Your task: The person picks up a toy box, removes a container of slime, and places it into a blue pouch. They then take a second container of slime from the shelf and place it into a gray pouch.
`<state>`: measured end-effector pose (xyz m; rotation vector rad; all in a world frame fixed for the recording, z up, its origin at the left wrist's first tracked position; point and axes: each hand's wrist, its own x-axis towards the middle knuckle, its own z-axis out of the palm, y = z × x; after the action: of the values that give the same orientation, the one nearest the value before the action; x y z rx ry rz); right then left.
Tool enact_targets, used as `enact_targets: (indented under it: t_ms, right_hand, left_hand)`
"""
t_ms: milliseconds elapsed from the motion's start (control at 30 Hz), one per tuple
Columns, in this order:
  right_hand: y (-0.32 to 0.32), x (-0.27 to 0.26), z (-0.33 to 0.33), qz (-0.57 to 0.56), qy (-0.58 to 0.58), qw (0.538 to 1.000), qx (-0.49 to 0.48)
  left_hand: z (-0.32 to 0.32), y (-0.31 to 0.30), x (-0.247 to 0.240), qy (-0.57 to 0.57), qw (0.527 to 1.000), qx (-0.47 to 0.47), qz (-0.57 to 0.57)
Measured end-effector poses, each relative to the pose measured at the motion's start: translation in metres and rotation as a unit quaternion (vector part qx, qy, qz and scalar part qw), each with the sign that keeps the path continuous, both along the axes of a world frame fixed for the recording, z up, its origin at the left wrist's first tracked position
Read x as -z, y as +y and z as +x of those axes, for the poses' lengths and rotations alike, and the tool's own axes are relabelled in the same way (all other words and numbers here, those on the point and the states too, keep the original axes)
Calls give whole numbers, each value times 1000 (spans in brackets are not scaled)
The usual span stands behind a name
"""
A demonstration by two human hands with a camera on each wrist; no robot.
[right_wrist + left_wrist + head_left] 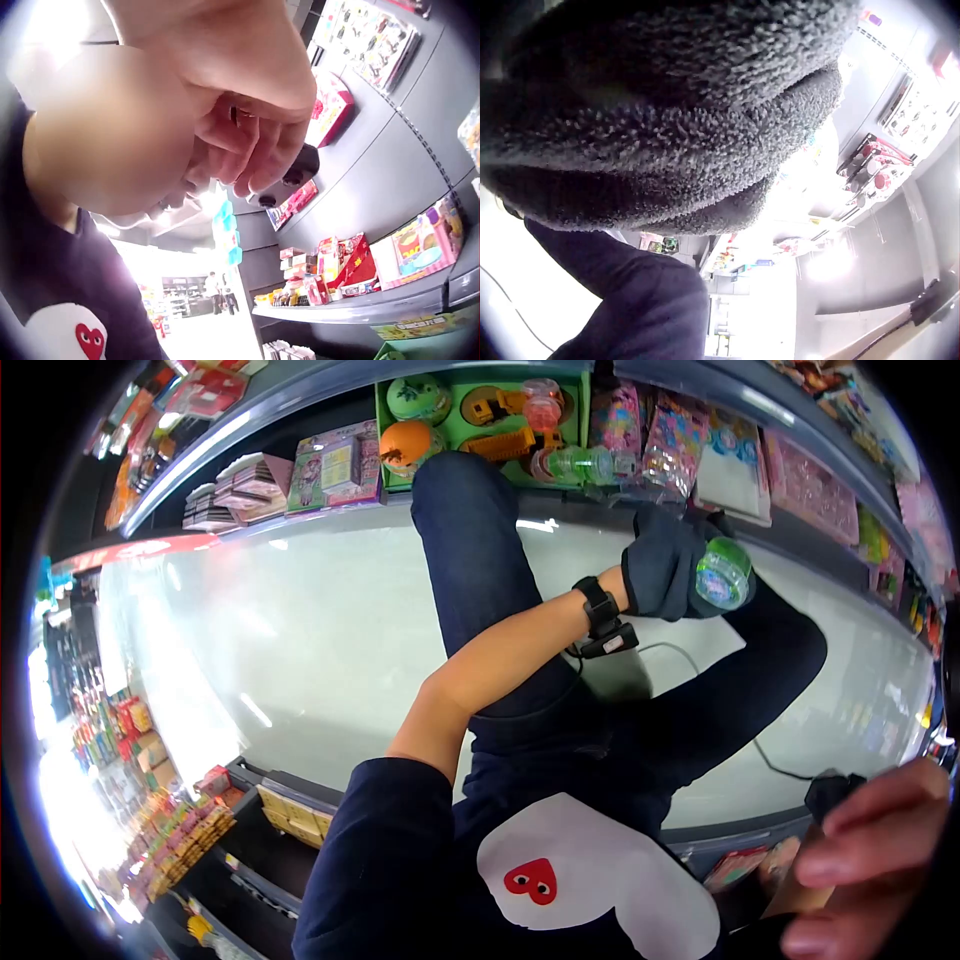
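Observation:
A dark grey fuzzy glove covers my left hand [668,568], which grips a small clear container with green contents [724,574] beside the shelf edge. In the left wrist view the glove [667,120] fills the upper part and hides what it holds. My bare right hand [870,860] is raised close to the head camera at the lower right, blurred, its fingers apart and loosely bent. The right wrist view shows this hand [240,97] by the head, fingers bent in front of a black device [291,177]; whether they touch it is unclear.
A green tray [455,377] on the shelf holds an orange ball [408,446], toy trucks and clear containers. Boxed and bagged toys stand beside it. Below the shelf, bent legs rest over a pale glossy surface [330,610], with a thin cable at the right.

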<state>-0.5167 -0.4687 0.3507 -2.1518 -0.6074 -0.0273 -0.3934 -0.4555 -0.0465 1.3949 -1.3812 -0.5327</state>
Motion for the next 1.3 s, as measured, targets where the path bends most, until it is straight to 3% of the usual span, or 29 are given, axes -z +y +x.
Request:
enact_targets:
  t_ms: [233, 300, 333, 433, 500, 567, 600, 700, 733, 767, 867, 900, 967, 1033, 1100, 1200, 1233, 1300]
  right_hand:
    - [14, 33, -6, 30, 46, 998, 6]
    - [10, 32, -10, 40, 57, 997, 13]
    - [7, 29, -13, 40, 60, 997, 20]
    - [-4, 23, -26, 43, 82, 995, 46]
    - [-10, 17, -36, 57, 101, 991, 69]
    - [-14, 18, -42, 64, 95, 991, 73]
    - [-13, 21, -42, 70, 94, 990, 74]
    - [-6, 35, -42, 82, 89, 990, 74]
    - [1, 41, -41, 88, 86, 990, 70]
    - [5, 47, -39, 94, 82, 990, 67]
    - [17, 63, -33, 115, 70, 989, 59]
    - [20, 66, -30, 116, 67, 989, 59]
    - [22, 71, -29, 123, 63, 989, 58]
    - [16, 70, -27, 136, 61, 987, 58]
    - [11, 69, -29, 142, 69, 986, 62]
    - [9, 62, -33, 157, 102, 980, 73]
    - [5, 62, -33, 162, 95, 980, 68]
    - [1, 61, -33, 180, 105, 976, 69]
  left_hand:
    - [-2, 3, 0, -242, 961, -51, -122]
    - [-3, 20, -4, -268, 963, 3, 36]
    - [-5, 23, 18, -412, 910, -43, -11]
    - [-9, 15, 89, -142, 988, 10, 65]
    - [-10, 23, 51, 82, 982, 73, 154]
    - [-11, 17, 112, 99, 986, 66, 119]
    - [-6, 28, 40, 172, 969, 65, 166]
    - [2, 38, 5, 53, 982, 42, 175]
    - [-3, 36, 52, 181, 968, 53, 163]
    - [2, 41, 76, 206, 970, 89, 92]
    - [8, 52, 16, -1, 987, 1, 162]
    - [9, 52, -2, -61, 990, -6, 124]
    - [10, 51, 19, -115, 991, 11, 72]
    - [14, 54, -3, -176, 976, 2, 128]
    - [5, 56, -1, 3, 997, -16, 78]
    - [4, 47, -6, -52, 994, 34, 93]
    - [5, 47, 3, 23, 996, 43, 76]
    - [7, 45, 30, 64, 995, 30, 66]
